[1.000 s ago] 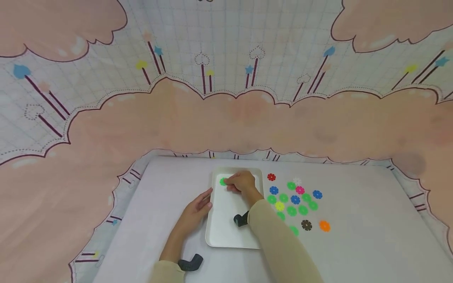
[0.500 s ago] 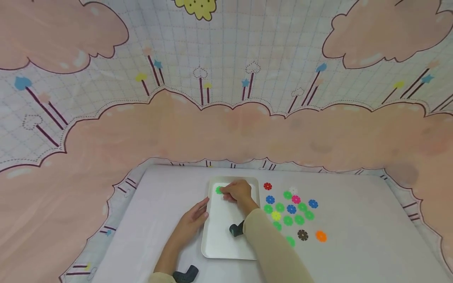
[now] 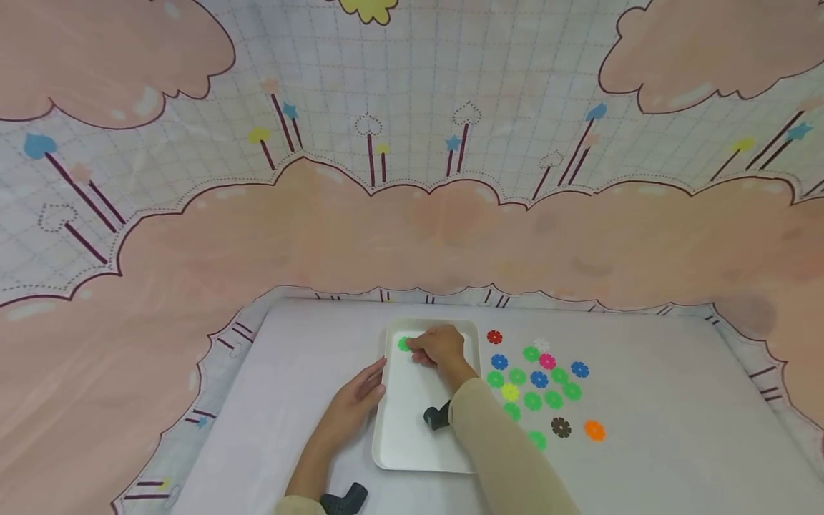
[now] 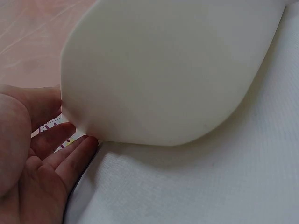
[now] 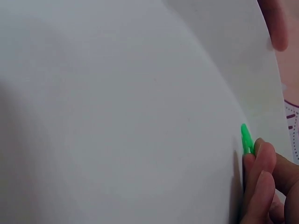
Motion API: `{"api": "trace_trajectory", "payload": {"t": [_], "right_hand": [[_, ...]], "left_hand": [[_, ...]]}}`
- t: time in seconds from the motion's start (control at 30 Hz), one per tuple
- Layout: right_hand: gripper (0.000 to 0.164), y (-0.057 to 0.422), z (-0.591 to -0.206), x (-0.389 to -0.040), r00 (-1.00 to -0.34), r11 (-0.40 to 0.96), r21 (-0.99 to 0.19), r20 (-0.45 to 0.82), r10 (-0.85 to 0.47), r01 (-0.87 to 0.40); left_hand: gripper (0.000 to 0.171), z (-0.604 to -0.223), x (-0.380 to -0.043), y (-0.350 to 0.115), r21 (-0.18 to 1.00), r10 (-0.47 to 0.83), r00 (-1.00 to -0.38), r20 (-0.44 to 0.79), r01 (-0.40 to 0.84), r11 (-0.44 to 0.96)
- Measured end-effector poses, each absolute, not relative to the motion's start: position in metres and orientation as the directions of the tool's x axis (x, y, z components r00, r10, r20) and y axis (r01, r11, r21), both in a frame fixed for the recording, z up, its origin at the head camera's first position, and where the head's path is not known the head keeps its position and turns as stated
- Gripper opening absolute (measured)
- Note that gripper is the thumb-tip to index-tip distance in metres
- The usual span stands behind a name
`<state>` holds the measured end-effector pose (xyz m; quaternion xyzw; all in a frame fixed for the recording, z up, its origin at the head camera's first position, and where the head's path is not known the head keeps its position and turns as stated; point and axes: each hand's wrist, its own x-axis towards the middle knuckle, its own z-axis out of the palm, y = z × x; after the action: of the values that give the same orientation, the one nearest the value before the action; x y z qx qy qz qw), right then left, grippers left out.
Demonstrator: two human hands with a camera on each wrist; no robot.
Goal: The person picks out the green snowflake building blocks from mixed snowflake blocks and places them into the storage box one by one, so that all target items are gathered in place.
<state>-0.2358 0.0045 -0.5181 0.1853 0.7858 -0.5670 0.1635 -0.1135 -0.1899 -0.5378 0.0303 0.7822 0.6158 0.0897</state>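
A white tray (image 3: 402,436) lies on the table. My right hand (image 3: 440,345) is over its far end and pinches a green flower-shaped disc (image 3: 403,344) near the far left corner. In the right wrist view the fingertips and thumb hold this green disc (image 5: 246,136) tilted up on edge, close to the tray wall. Whether the disc touches the tray floor is unclear. My left hand (image 3: 352,408) is at the tray's left side. Seen from the left wrist, its extended fingers (image 4: 79,156) touch the outer edge of the tray (image 4: 163,70).
Right of the tray, several flower discs lie loose on the white table (image 3: 663,400), many of them green (image 3: 532,401). Among them are a red disc (image 3: 494,337), a brown disc (image 3: 561,428) and an orange disc (image 3: 595,430). A patterned cloth (image 3: 412,236) hangs behind.
The head view has tilted and shifted slightly. Both hands keep their places at the tray, and the right one still pinches the green disc in the same corner.
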Motion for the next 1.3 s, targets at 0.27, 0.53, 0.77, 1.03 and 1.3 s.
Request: {"api": "trace_trajectory", "payload": {"t": [0.27, 0.53, 0.77, 1.03, 1.3], "right_hand": [[0.027, 0.004, -0.517, -0.238, -0.872, 0.281, -0.827, -0.476, 0.112, 0.487], [0.028, 0.005, -0.511, -0.237, -0.867, 0.284, -0.822, -0.489, 0.093, 0.494], [0.029, 0.009, -0.509, -0.234, -0.863, 0.291, -0.816, -0.5, 0.075, 0.499], [0.025, 0.017, -0.505, -0.237, -0.853, 0.222, -0.829, -0.522, 0.021, 0.513], [0.026, 0.03, -0.483, -0.233, -0.879, 0.288, -0.857, -0.468, -0.088, 0.428]], "left_hand": [[0.053, -0.536, -0.115, -0.189, 0.961, 0.147, -0.984, -0.104, -0.062, 0.27], [0.053, -0.535, -0.116, -0.19, 0.966, 0.15, -0.984, -0.094, -0.054, 0.254], [0.053, -0.535, -0.115, -0.19, 0.97, 0.161, -0.982, -0.102, -0.063, 0.234], [0.055, -0.536, -0.119, -0.188, 0.982, 0.194, -0.978, -0.083, -0.047, 0.183], [0.055, -0.536, -0.113, -0.19, 0.975, 0.17, -0.98, -0.104, -0.066, 0.214]]}}
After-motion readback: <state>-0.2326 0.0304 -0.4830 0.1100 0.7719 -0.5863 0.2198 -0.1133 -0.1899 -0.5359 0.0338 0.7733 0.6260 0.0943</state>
